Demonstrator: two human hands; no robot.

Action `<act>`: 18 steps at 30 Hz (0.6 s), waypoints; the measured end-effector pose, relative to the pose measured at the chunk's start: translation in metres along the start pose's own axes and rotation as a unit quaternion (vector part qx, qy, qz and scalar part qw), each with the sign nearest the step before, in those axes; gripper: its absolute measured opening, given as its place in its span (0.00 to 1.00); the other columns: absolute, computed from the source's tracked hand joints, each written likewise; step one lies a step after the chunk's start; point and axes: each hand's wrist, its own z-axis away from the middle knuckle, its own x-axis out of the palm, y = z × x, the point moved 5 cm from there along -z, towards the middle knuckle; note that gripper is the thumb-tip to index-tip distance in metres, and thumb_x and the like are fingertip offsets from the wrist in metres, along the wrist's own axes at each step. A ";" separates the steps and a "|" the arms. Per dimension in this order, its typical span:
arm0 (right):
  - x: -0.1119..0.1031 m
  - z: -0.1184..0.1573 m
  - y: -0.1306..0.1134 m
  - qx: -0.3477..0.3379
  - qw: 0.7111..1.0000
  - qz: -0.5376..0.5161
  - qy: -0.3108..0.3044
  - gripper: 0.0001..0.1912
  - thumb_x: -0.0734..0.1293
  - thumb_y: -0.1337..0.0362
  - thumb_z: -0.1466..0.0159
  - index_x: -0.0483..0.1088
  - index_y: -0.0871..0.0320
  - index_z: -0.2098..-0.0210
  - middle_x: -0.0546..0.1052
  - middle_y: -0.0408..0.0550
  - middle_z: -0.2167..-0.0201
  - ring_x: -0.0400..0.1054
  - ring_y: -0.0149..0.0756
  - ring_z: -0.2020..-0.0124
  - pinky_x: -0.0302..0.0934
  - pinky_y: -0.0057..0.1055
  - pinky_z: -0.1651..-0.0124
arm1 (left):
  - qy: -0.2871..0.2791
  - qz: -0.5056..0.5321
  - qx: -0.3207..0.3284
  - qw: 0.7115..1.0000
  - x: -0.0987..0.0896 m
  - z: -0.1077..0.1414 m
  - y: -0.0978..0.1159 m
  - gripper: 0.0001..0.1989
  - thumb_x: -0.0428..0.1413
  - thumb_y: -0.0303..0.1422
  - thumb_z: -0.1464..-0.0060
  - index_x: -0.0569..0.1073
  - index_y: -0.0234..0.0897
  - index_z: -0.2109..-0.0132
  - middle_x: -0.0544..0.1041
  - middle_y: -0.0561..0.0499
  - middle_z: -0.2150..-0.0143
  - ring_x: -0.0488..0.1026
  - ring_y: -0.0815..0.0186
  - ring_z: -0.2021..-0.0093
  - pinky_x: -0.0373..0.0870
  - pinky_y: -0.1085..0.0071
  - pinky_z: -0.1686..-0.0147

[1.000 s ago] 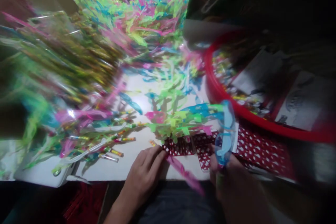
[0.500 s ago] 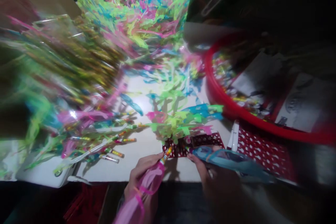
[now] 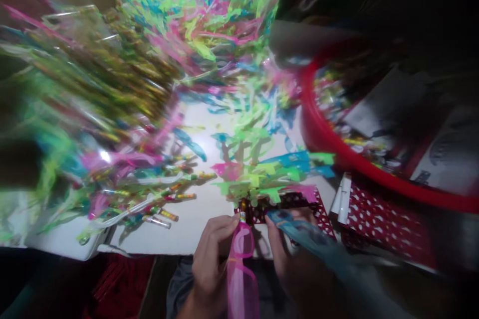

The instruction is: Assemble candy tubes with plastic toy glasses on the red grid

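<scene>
- Pink toy glasses (image 3: 239,279) hang from the left hand's grip at the near edge of the white counter (image 3: 187,232), their long axis running almost straight toward the person, one lens above the other.
- A striped tube (image 3: 243,217) stands up from the top of the pink frame, its tip pointing toward the counter's far edge and just touching the near side of a red perforated mat (image 3: 288,203).
- Left hand (image 3: 213,254): fingers clenched around the frame's upper end, with the tube rising just above them; of the two hands, this one is nearer the pink glasses.
- Right hand (image 3: 280,254): close beside the tube, under blue toy glasses (image 3: 299,232) that slant from lower right up toward it. Blur hides whether its fingers grip them or are merely curled beneath.
- Around them: more striped tubes (image 3: 160,215) lie loose toward the counter's left side, shredded plastic strips (image 3: 254,179) fan out beyond the mat, a red round basin (image 3: 318,129) sits toward the right, and a second red perforated mat (image 3: 381,227) lies below its rim.
</scene>
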 end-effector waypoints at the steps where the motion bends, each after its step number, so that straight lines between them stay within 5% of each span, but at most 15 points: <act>1: 0.002 -0.001 0.002 0.027 0.999 -0.020 0.002 0.06 0.64 0.65 0.29 0.73 0.56 0.62 0.78 0.51 0.68 0.76 0.44 0.62 0.71 0.37 0.61 | 0.005 -0.013 -0.016 1.000 0.000 -0.002 0.001 0.16 0.55 0.41 0.31 0.77 0.37 0.44 0.82 0.40 0.51 0.80 0.57 0.50 0.80 0.63 0.52; 7: 0.009 -0.014 0.004 0.103 0.994 -0.029 -0.004 0.07 0.69 0.61 0.30 0.71 0.56 0.65 0.76 0.48 0.72 0.72 0.39 0.71 0.69 0.34 0.66 | 0.032 -0.082 -0.100 0.991 0.005 -0.007 -0.004 0.06 0.61 0.33 0.36 0.80 0.44 0.52 0.82 0.48 0.56 0.80 0.61 0.59 0.81 0.65 0.59; 18: 0.015 -0.023 0.003 0.134 0.986 -0.073 -0.062 0.11 0.66 0.62 0.29 0.72 0.57 0.68 0.70 0.41 0.79 0.64 0.31 0.81 0.60 0.27 0.77 | -0.031 -0.144 0.045 0.988 0.003 -0.027 0.017 0.11 0.57 0.28 0.34 0.76 0.37 0.46 0.82 0.44 0.57 0.81 0.60 0.58 0.79 0.68 0.58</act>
